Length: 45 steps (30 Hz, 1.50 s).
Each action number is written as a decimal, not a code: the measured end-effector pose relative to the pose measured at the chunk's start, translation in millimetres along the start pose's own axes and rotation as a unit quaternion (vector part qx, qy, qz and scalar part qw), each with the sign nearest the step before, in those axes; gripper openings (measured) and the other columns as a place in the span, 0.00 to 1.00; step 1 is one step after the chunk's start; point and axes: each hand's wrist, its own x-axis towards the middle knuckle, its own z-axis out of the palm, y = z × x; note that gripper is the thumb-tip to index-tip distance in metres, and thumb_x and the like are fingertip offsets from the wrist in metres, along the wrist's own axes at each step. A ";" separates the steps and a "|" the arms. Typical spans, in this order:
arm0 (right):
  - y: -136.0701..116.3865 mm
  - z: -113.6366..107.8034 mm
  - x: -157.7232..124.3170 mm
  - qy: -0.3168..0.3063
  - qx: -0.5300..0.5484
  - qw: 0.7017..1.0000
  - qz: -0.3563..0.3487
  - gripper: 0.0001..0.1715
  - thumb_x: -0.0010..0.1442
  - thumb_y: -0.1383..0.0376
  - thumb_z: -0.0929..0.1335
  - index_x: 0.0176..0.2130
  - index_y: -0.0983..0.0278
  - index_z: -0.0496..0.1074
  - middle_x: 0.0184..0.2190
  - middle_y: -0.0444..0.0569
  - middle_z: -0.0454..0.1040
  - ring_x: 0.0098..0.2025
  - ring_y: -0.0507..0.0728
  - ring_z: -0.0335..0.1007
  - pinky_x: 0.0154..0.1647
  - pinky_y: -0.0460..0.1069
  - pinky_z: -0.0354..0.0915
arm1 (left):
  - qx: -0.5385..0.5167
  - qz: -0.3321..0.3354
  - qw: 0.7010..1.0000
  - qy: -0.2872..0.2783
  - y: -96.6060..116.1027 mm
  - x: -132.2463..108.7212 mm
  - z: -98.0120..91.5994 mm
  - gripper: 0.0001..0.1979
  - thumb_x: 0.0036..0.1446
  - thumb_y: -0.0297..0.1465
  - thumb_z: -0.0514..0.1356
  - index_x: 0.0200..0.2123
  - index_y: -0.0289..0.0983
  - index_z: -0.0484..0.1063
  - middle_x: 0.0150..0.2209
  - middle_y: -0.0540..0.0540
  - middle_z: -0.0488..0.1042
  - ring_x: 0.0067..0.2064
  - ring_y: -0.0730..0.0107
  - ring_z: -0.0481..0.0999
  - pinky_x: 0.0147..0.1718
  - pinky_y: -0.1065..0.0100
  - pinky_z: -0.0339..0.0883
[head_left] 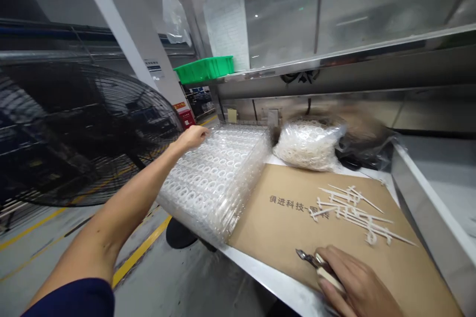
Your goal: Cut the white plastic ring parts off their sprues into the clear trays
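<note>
My left hand reaches out to the far left corner of a stack of clear plastic trays filled with white rings; its fingers curl over the top tray's edge. My right hand rests on a brown cardboard sheet near the bench's front edge, closed around a small pair of cutters with pale handles, jaws pointing left. Several white plastic sprues with thin stems lie loose on the cardboard, a little beyond my right hand.
A clear bag of white rings and a dark bag sit at the back of the bench. A large black fan stands at the left. A green bin rests on a shelf. A steel tray wall borders the right.
</note>
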 end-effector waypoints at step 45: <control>-8.5 -6.2 8.2 -0.117 -0.004 0.992 0.035 0.14 0.64 0.57 0.65 0.43 0.65 0.68 0.33 0.51 0.74 0.33 0.58 0.70 0.35 0.50 0.64 | -0.325 0.158 0.925 -0.118 261.1 -153.5 166.9 0.11 0.62 0.36 0.59 0.41 0.38 0.79 0.40 0.43 0.79 0.40 0.62 0.77 0.44 0.63 0.68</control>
